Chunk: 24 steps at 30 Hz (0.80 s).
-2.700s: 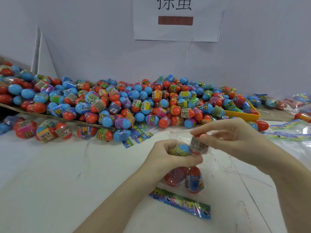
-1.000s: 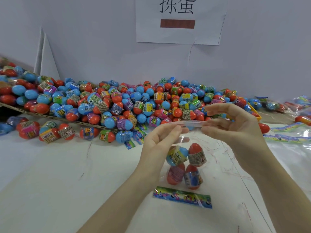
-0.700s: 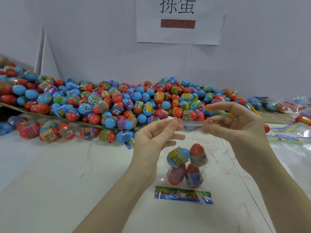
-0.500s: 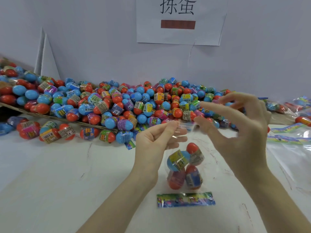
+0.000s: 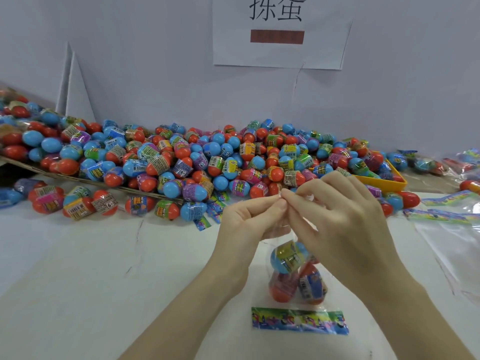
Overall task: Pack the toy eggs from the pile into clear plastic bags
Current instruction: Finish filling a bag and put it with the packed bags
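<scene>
A white table (image 5: 78,294) fills the lower half of the head view, backed by a pale wall (image 5: 155,61) with a paper sign (image 5: 280,32) taped above the middle. Along the foot of the wall lies the pile of toy eggs (image 5: 181,162), a long heap of red and blue shells with bright printed wrappers round their middles. It runs from the left edge, where part of it lies on a sheet of cardboard (image 5: 78,178), to a yellow tray (image 5: 384,180) on the right. Empty clear bags (image 5: 446,229) with colourful strips lie at the far right.

In front of the person, near the table's front middle, stands the clear plastic bag (image 5: 291,271) being filled. It holds a blue egg on top and red ones below, stacked tight; a fourth may sit behind the right hand, but that cannot be told. The bag's printed header strip (image 5: 298,320) lies flat on the table toward the person.

Both hands meet above the bag. The left hand (image 5: 249,222) pinches the bag's top between thumb and forefinger, the other fingers curled under. The right hand (image 5: 345,219) pinches the same top edge just beside it, fingertips touching the left's, its remaining fingers loosely spread.

The table to the left of the bag is bare white surface; to the right, the loose bags lie near.
</scene>
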### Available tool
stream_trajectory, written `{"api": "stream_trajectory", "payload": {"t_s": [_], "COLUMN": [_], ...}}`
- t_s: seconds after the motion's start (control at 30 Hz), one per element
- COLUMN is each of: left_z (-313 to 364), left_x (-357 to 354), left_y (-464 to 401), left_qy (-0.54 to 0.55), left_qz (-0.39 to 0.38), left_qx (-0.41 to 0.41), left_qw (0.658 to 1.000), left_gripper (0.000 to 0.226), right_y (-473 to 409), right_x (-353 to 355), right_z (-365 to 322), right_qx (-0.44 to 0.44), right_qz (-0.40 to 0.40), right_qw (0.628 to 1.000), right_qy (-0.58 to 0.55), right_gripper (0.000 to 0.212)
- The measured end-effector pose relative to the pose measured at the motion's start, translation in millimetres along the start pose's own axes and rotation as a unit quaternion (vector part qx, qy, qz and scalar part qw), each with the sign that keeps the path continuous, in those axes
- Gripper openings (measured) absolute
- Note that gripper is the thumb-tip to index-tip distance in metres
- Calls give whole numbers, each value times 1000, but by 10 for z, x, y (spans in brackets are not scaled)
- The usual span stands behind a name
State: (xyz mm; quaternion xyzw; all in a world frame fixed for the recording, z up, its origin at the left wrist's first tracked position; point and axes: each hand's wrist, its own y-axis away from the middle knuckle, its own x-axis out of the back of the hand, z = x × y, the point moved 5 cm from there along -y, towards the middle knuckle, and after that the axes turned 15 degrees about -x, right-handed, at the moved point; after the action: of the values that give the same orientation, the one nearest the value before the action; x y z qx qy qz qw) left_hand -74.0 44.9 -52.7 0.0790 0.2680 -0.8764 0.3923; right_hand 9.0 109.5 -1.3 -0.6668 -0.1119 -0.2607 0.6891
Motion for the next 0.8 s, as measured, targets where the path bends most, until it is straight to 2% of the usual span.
{"api": "stream_trajectory", "payload": {"t_s": [0.1, 0.33, 0.5, 0.8], "left_z": [31, 61, 52, 32], "left_x": [-17, -44, -58, -46], "left_y": [5, 9, 20, 61], "left_qy": [-7, -84, -166, -240], "left_qz": [-26, -55, -48, -29], "left_qx": [-15, -61, -111, -156], "left_qw": [1000, 993, 979, 958], "left_gripper": [18, 27, 25, 21], "right_y": [12, 31, 27, 11], "right_x": [-7, -31, -31, -81], "right_z": [3, 47, 58, 90], "right_qx": [11, 5, -3, -128], "right_qz": [12, 34, 37, 0], "right_qw": [1000, 999, 999, 984], "right_qy": [1, -28, -35, -121], "right_gripper": [22, 19, 20, 12]}}
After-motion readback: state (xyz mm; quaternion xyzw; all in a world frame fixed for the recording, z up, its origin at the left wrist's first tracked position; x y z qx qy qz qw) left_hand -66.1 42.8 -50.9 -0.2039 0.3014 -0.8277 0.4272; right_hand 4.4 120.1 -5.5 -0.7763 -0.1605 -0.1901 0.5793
